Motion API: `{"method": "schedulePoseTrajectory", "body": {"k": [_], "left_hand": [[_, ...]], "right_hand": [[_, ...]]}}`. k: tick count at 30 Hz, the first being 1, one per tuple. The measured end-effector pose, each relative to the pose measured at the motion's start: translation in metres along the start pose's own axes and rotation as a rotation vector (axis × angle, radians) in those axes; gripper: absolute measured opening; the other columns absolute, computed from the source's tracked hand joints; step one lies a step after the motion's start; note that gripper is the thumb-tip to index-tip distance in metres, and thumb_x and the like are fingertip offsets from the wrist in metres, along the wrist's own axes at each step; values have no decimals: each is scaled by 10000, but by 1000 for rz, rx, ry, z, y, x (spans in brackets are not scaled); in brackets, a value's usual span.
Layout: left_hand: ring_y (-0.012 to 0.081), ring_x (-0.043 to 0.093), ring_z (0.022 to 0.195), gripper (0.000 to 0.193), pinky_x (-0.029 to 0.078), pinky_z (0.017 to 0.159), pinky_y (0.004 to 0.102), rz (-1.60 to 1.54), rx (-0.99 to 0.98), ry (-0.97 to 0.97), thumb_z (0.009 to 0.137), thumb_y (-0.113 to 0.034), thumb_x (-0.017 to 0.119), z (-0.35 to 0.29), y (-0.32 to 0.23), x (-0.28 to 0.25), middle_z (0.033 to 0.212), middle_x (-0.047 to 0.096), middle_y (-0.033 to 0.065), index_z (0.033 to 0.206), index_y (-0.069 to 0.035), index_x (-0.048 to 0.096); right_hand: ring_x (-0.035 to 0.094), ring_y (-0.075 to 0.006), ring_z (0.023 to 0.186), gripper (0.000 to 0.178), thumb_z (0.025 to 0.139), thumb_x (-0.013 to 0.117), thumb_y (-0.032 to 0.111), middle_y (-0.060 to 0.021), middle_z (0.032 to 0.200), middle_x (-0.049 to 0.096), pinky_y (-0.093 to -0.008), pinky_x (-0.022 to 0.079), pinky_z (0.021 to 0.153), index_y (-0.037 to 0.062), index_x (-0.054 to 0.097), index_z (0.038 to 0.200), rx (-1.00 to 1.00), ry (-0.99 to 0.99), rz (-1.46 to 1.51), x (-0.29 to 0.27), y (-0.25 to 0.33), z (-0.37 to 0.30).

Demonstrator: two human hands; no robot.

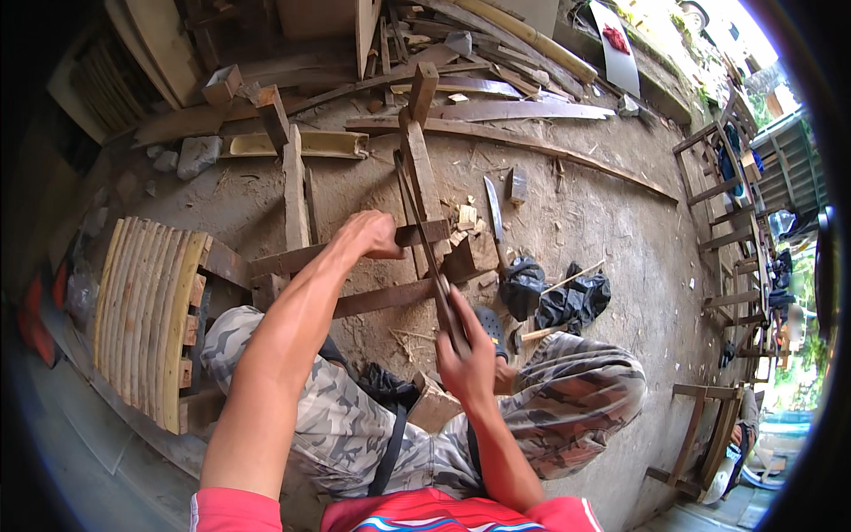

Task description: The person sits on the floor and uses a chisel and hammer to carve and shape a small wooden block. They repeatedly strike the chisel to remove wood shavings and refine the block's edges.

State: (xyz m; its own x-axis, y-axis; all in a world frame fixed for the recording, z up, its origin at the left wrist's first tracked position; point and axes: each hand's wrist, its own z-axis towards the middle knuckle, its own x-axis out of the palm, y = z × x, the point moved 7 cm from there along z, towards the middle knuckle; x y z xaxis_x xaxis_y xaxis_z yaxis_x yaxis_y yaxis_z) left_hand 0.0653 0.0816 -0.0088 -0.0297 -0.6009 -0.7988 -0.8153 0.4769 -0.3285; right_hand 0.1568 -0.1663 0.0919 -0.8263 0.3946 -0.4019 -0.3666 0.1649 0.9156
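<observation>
Mid-frame, my right hand [468, 356] grips a long-bladed tool [431, 254] across a wooden bar [409, 236], seemingly unsevered; my left hand [370, 234] clasps it.

Left hand [368, 233]: fingertips hidden, curled round dark-brown wooden rail [410, 236]. Long, narrow, dark-bladed tool [426, 232] partly covered by right hand [467, 365]; edge too fine to tell. Crumpled black plastic bag [523, 293]: inside unseen. Small red item [614, 38] on white board [624, 74] unidentifiable. Red sleeve [235, 510] cut by lower edge.
</observation>
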Motion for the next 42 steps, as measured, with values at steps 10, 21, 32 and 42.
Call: {"method": "schedulePoseTrajectory", "body": {"k": [10, 21, 32, 42], "left_hand": [[393, 701, 770, 533, 564, 747, 456, 41, -33, -15, 702, -416, 786, 8, 5, 9, 814, 698, 282, 755, 106, 696], [359, 685, 698, 563, 555, 709, 466, 18, -54, -2, 705, -418, 815, 4, 3, 4, 729, 679, 252, 696, 117, 640], [268, 563, 611, 428, 512, 620, 434, 16, -93, 19, 700, -395, 762, 8, 8, 2, 650, 593, 147, 625, 4, 626], [319, 597, 603, 479, 523, 631, 455, -1, -44, -59, 691, -370, 741, 7, 8, 4, 641, 599, 224, 620, 82, 598]], "right_hand": [[692, -323, 1132, 614, 851, 585, -59, -223, 1276, 679, -324, 547, 899, 24, 517, 1455, 12, 38, -54, -37, 20, -74], [688, -312, 1152, 635, 807, 581, -87, -229, 1285, 675, -333, 547, 917, -24, 516, 1435, -55, 7, 11, -36, 11, -82], [692, -310, 1144, 623, 821, 601, -29, -246, 1266, 672, -329, 540, 919, 24, 532, 1437, -20, -24, 9, -11, -38, -48], [705, -323, 1107, 605, 853, 596, -18, -260, 1214, 684, -324, 527, 903, 55, 524, 1449, -114, -42, 92, 26, -50, 23]]}}
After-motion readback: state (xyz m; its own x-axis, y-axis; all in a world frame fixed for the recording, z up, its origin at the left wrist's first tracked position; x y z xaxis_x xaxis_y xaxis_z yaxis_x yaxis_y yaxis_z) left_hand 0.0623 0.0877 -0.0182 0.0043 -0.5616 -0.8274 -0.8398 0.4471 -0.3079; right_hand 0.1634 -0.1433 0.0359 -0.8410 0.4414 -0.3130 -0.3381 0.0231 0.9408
